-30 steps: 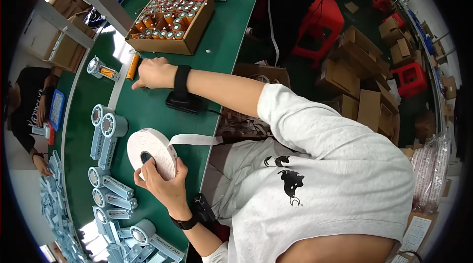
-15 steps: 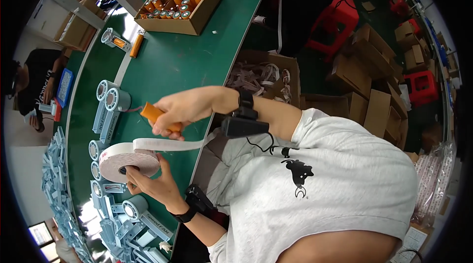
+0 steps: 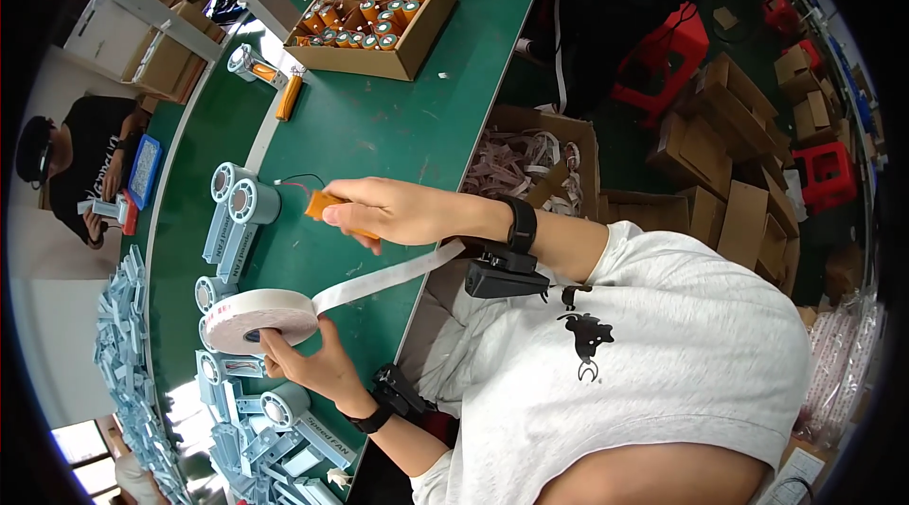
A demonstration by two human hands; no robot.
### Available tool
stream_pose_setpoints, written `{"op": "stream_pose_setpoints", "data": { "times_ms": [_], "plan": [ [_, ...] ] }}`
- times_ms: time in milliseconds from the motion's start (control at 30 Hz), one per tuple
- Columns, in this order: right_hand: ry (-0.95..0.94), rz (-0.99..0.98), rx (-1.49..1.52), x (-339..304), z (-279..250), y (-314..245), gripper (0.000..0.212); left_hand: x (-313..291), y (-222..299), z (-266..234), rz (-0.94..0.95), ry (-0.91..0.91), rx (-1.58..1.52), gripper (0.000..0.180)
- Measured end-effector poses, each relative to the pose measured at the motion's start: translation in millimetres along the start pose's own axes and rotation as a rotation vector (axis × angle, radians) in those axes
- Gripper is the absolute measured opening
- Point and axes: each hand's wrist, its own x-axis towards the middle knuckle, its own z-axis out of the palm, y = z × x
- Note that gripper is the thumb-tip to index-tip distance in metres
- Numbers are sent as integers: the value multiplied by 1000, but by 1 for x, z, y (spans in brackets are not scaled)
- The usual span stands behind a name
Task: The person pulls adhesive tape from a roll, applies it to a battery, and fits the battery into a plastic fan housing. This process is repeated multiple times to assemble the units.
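My right hand [image 3: 383,209] is closed round an orange cylindrical battery pack [image 3: 323,205], held above the green table; thin wires run from its far end. My left hand [image 3: 308,363] grips a roll of white tape [image 3: 268,308], with fingers in its core and the thumb by its side. From the roll a loose strip of tape [image 3: 383,283] stretches right and upward, past the table edge, to beside my right wrist. Two pale blue fan housings [image 3: 254,201] lie left of my right hand. Below my left hand rests another fan housing [image 3: 284,404].
A heap of pale blue plastic parts [image 3: 248,453] covers the near end of the green table [image 3: 379,117]. At its far end stands a cardboard box [image 3: 409,62] of orange battery packs. A scrap-filled carton [image 3: 589,141] sits beside the table. Across the bench, a person [image 3: 95,150] works.
The whole view has shifted slightly right and down. My right hand, still holding the battery pack, has drawn away from the roll, and the tape strip now slants upward to the right.
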Motion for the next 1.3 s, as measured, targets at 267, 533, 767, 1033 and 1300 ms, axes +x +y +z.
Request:
{"op": "stream_pose_setpoints", "data": {
  "times_ms": [267, 533, 767, 1033, 1300],
  "plan": [
    [12, -635, -638, 27, 39, 3, 28, 0, -2, 1, 302, -47, -55, 63],
    [104, -159, -227, 29, 31, -9, 25, 3, 25, -6, -133, -140, -14, 59],
    [207, -139, 182, 59, 35, 26, 26, 16, 47, 8, 137, -258, -90, 58],
    [676, -673, 650, 101, -31, -27, 24, 6, 57, 26, 447, -361, -212, 43],
    [220, -517, 73, 49, -26, -23, 26, 58, 32, -26, 252, -162, -109, 37]
  ]
}}
